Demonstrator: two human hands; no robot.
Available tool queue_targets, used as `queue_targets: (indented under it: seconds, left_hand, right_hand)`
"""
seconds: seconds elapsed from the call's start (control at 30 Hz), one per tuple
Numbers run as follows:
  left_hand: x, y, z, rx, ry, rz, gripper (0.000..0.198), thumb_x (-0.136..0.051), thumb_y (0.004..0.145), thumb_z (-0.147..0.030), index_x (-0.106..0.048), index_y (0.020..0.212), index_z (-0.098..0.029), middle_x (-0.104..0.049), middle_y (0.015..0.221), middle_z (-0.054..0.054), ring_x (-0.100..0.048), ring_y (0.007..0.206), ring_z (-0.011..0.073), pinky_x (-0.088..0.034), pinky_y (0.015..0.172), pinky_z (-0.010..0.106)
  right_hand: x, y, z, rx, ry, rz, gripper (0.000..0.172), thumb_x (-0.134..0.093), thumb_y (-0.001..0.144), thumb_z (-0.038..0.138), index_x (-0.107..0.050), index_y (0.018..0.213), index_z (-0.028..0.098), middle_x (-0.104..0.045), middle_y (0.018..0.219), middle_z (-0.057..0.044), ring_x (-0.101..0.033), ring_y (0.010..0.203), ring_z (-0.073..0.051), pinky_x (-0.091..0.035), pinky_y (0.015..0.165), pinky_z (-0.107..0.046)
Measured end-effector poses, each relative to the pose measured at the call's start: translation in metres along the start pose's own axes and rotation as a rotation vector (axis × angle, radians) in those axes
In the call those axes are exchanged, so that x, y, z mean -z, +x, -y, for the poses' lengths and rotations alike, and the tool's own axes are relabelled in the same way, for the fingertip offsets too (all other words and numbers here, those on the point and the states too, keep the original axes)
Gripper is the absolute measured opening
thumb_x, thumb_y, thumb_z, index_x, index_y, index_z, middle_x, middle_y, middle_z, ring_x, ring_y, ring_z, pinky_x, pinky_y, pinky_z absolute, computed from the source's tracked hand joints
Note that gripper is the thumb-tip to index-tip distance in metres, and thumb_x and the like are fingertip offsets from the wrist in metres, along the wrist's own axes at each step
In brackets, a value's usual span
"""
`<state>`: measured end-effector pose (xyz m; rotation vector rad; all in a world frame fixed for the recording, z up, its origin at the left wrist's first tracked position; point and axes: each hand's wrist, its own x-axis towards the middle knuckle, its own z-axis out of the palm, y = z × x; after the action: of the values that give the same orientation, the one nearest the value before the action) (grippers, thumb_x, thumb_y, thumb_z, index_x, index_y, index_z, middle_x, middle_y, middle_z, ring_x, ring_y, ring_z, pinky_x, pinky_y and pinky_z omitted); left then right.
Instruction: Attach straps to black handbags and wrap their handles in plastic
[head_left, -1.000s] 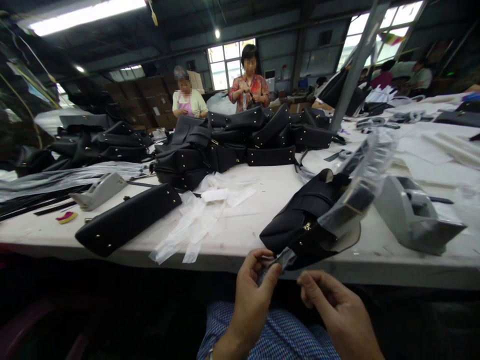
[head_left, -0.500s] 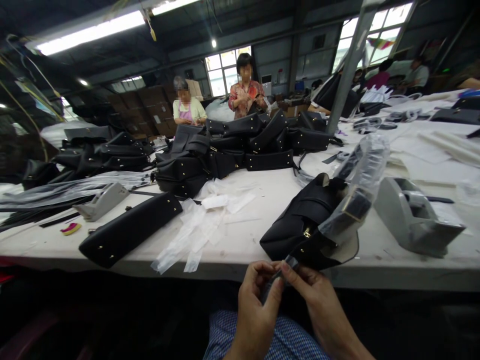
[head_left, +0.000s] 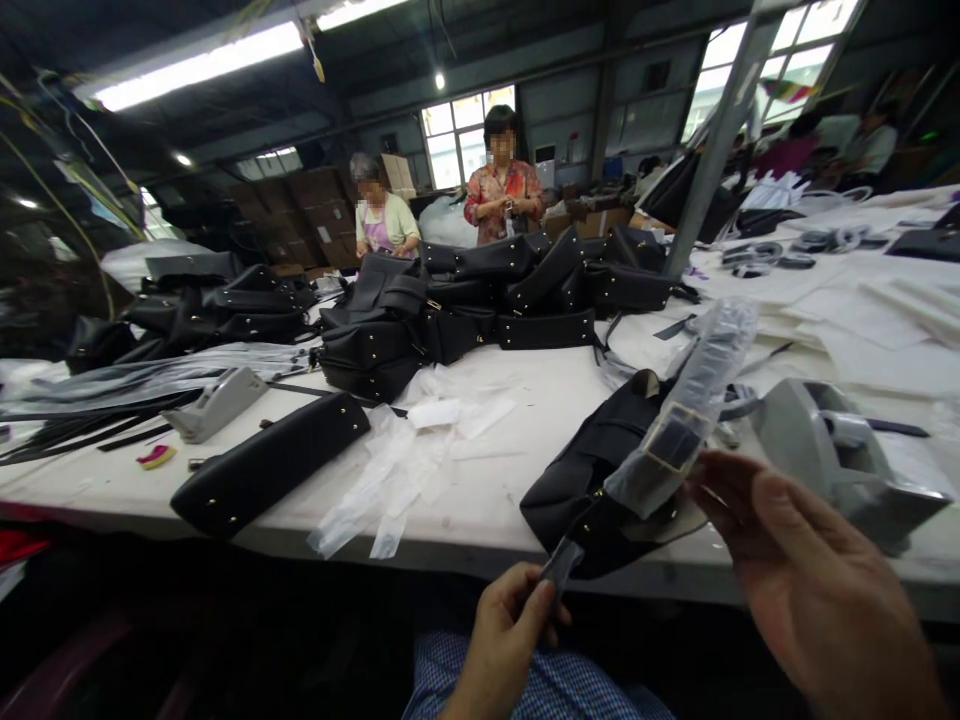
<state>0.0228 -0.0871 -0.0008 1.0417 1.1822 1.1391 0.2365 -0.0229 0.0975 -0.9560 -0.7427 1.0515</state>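
My left hand (head_left: 510, 630), low in front of the table edge, pinches a plastic-wrapped dark strap end (head_left: 562, 565). Beside it on the edge lies a black bag (head_left: 581, 455) with gold hardware. A clear plastic-wrapped strap (head_left: 694, 415) with a square buckle arches up over this bag. At the right, my right hand (head_left: 795, 560) is raised with its fingertips at the wrapped strap near the buckle. Those fingertips are partly hidden, so whether they grip it is unclear.
A grey tape dispenser (head_left: 810, 450) stands right of the bag. Further left are white plastic scraps (head_left: 409, 460), another black bag (head_left: 270, 460) and a second dispenser (head_left: 221, 400). Piled black bags (head_left: 457, 290) lie behind, with two people (head_left: 502, 190) beyond the table.
My right hand has left my left hand and moved right and up to the wrapped strap. That strap has shifted left. My left hand still pinches the strap end.
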Motion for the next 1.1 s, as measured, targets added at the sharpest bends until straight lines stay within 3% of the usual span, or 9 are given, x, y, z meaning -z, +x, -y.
queue_targets:
  seconds: [0.13, 0.23, 0.37, 0.47, 0.6, 0.77, 0.93, 1.0, 1.1]
  left_hand:
    - [-0.005, 0.003, 0.010, 0.005, 0.010, 0.021, 0.045, -0.062, 0.089, -0.056, -0.064, 0.079, -0.012, -0.065, 0.068, 0.004, -0.054, 0.055, 0.0109, -0.042, 0.056, 0.022]
    - [-0.001, 0.006, 0.005, -0.039, 0.098, 0.074, 0.046, -0.060, 0.091, -0.055, -0.069, 0.080, -0.012, -0.070, 0.074, 0.007, -0.061, 0.065, 0.0151, -0.047, 0.064, 0.025]
    - [0.019, 0.013, -0.020, -0.150, 0.228, -0.014, 0.045, -0.050, 0.097, -0.051, -0.074, 0.089, -0.014, -0.074, 0.083, 0.008, -0.066, 0.079, 0.0197, -0.051, 0.074, 0.028]
    - [0.033, 0.021, -0.046, -0.249, 0.238, -0.204, 0.036, -0.049, 0.099, -0.045, -0.071, 0.105, -0.017, -0.074, 0.093, 0.008, -0.067, 0.081, 0.0201, -0.053, 0.077, 0.031]
    - [0.039, 0.034, -0.070, -0.456, 0.390, -0.379, 0.031, -0.057, 0.096, -0.033, -0.064, 0.124, -0.022, -0.065, 0.127, 0.012, -0.064, 0.108, 0.0248, -0.054, 0.085, 0.034]
    - [0.024, 0.046, -0.068, -0.523, 0.511, -0.365, 0.049, -0.067, 0.088, -0.024, -0.057, 0.135, -0.024, -0.057, 0.140, 0.012, -0.050, 0.131, 0.0289, -0.042, 0.108, 0.045]
    - [-0.001, 0.043, -0.044, -0.279, 0.411, -0.141, 0.022, -0.067, 0.086, -0.023, -0.067, 0.108, -0.020, -0.070, 0.104, 0.008, -0.067, 0.094, 0.0233, -0.054, 0.082, 0.034]
    - [-0.008, 0.039, -0.036, -0.241, 0.420, -0.150, 0.021, -0.069, 0.084, -0.024, -0.068, 0.104, -0.019, -0.070, 0.100, 0.008, -0.067, 0.089, 0.0232, -0.053, 0.080, 0.034]
    - [-0.009, 0.038, -0.028, -0.245, 0.439, -0.173, 0.016, -0.067, 0.085, -0.024, -0.071, 0.099, -0.018, -0.071, 0.094, 0.009, -0.066, 0.085, 0.0233, -0.051, 0.078, 0.033]
  right_hand:
    - [-0.045, 0.041, 0.061, -0.210, 0.145, 0.190, 0.037, -0.060, 0.091, 0.049, -0.075, 0.108, 0.020, -0.070, 0.124, -0.013, -0.071, 0.105, -0.025, -0.064, 0.079, -0.027]
    - [-0.076, 0.063, 0.101, -0.208, 0.107, 0.200, 0.035, -0.058, 0.094, 0.045, -0.076, 0.096, 0.015, -0.075, 0.106, -0.015, -0.074, 0.076, -0.019, -0.064, 0.065, -0.026]
    - [-0.112, 0.086, 0.141, -0.358, -0.111, 0.299, 0.036, -0.056, 0.096, 0.035, -0.072, 0.100, 0.003, -0.074, 0.101, -0.008, -0.046, 0.040, 0.008, -0.027, 0.040, -0.012]
    - [-0.134, 0.101, 0.169, -0.335, -0.396, 0.303, 0.045, -0.055, 0.089, 0.034, -0.066, 0.105, -0.007, -0.065, 0.125, -0.017, -0.062, 0.063, 0.005, -0.010, 0.042, -0.020]
    - [-0.149, 0.119, 0.194, -0.153, -0.768, 0.351, 0.062, -0.031, 0.085, 0.037, -0.067, 0.094, -0.014, -0.059, 0.126, -0.026, -0.067, 0.088, -0.013, -0.014, 0.043, -0.017]
    - [-0.141, 0.144, 0.182, 0.142, -1.153, 0.564, 0.073, -0.022, 0.080, 0.040, -0.067, 0.098, -0.014, -0.072, 0.089, -0.014, -0.065, 0.075, -0.005, -0.034, 0.053, -0.015]
    - [-0.122, 0.165, 0.140, 0.265, -1.325, 0.726, 0.072, -0.038, 0.079, 0.048, -0.067, 0.109, -0.010, -0.073, 0.078, -0.006, -0.066, 0.078, -0.010, -0.041, 0.065, -0.026]
    - [-0.115, 0.162, 0.127, 0.394, -1.405, 0.653, 0.071, -0.049, 0.077, 0.055, -0.069, 0.112, -0.004, -0.075, 0.083, -0.006, -0.068, 0.086, -0.016, -0.041, 0.070, -0.030]
    - [-0.093, 0.135, 0.109, 0.797, -1.397, 0.407, 0.059, -0.067, 0.080, 0.052, -0.070, 0.122, 0.012, -0.072, 0.117, -0.013, -0.067, 0.105, -0.023, -0.042, 0.091, -0.036]
